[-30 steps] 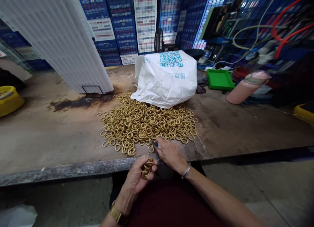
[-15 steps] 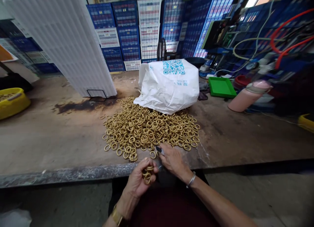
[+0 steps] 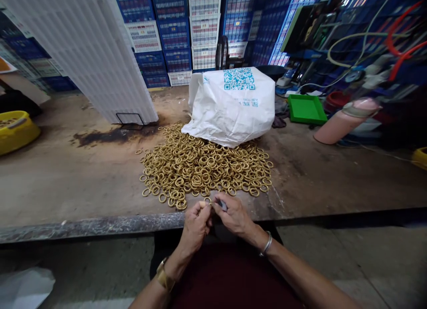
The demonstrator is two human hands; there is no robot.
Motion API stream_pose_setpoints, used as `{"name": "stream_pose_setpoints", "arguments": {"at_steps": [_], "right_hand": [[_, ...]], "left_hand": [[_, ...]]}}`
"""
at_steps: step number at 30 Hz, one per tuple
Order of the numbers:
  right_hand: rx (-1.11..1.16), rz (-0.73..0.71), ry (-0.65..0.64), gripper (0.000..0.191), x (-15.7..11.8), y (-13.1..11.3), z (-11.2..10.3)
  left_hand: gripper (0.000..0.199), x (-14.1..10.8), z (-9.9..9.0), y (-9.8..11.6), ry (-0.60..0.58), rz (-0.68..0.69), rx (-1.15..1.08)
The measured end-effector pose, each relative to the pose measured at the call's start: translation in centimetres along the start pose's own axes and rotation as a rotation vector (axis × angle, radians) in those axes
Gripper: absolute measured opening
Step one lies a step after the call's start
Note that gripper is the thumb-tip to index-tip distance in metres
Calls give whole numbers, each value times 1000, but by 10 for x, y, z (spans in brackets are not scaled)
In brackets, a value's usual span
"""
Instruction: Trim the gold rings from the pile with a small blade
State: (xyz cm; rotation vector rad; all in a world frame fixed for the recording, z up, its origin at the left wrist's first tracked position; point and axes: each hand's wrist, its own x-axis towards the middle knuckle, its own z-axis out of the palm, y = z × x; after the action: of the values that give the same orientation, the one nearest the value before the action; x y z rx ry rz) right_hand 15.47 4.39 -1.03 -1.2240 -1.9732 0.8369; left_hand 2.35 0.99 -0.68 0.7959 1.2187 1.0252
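A wide pile of gold-coloured rings [image 3: 200,166] lies on the worktable, partly beneath a white sack [image 3: 233,109] with a blue printed code. At the table's front edge my left hand [image 3: 196,224] is closed, fingertips pinching near a single ring [image 3: 207,200]; other rings in its palm are hidden from view. Right beside it, my right hand [image 3: 233,213] is closed around a small dark grey tool [image 3: 223,205], its fingertips meeting those of my left hand at the ring.
A tall white ribbed panel [image 3: 100,55] stands in a wire holder at the left. Farther left is a yellow bowl [image 3: 20,135]. A green tray [image 3: 307,109] and a pink bottle [image 3: 345,122] are at the right, with stacked crates [image 3: 173,38] behind.
My left hand has turned over and closed, hiding the rings in its palm. It has come up to meet my right hand at a ring. The view has tilted slightly downward.
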Motion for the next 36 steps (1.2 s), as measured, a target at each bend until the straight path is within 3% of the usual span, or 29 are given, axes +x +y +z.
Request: {"name": "stream_pose_setpoints", "arguments": {"at_steps": [6, 9, 11, 15, 18, 28, 32, 36], "right_hand": [[359, 371, -71, 21, 5, -2, 4], [558, 542, -189, 27, 5, 0, 5], [634, 598, -187, 28, 5, 0, 5], [572, 532, -76, 20, 9, -2, 5], [456, 424, -24, 16, 11, -4, 4], [459, 381, -32, 17, 9, 2, 4], [258, 316, 8, 15, 4, 7, 3], [-5, 123, -115, 13, -6, 9, 4]], "left_hand": [[19, 1, -1, 0, 132, 328, 303], [18, 1, -1, -2, 125, 358, 341], [20, 1, -2, -3, 99, 304, 305], [27, 0, -2, -3, 16, 49, 126], [30, 0, -3, -3, -32, -49, 27], [27, -5, -3, -3, -110, -97, -164], [30, -5, -2, -1, -88, -93, -189], [32, -3, -2, -3, -66, -39, -170]]}}
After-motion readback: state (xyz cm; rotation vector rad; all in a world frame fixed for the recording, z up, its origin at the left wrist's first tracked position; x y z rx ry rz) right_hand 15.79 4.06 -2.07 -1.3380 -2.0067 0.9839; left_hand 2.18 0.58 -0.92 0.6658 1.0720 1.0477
